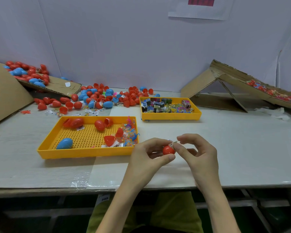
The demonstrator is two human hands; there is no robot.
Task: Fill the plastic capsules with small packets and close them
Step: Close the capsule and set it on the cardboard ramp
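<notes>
Two hands busy over the desk [242,148], close to its front edge. First the left hand [146,155]: curled round a red capsule half [168,150], thumb underneath, fingers over the top. Then the right hand [198,152]: pinching a small packet [172,144] between thumb and forefinger, right at the top edge of that half, other fingers loosely curled. Can't tell how far in, too small to see.

Just left of the hands, a big tray [84,153], yellow, with a pegged floor. Inside: one closed blue capsule [64,143] in the near-left corner, a few red capsules [99,125] toward the back and middle, some closed and some in halves, plus a heap of bright little toys [129,132] in clear bags at the right end.

Further back and to the right, a smaller tray [171,116], also yellow, packed with printed packets [166,105].

Behind both trays, a messy pile [99,96] of red and blue capsules and halves spilled across the desk, loose bags scattered among them. Cardboard sheet [5,95] leaning at far left, a flap [60,84] beside it carrying more capsules, and a cardboard ramp [225,84] at far right with more red ones up on it. Crumpled white paper [279,113] near the ramp's foot. Green trousers [173,207] below the desk edge.
</notes>
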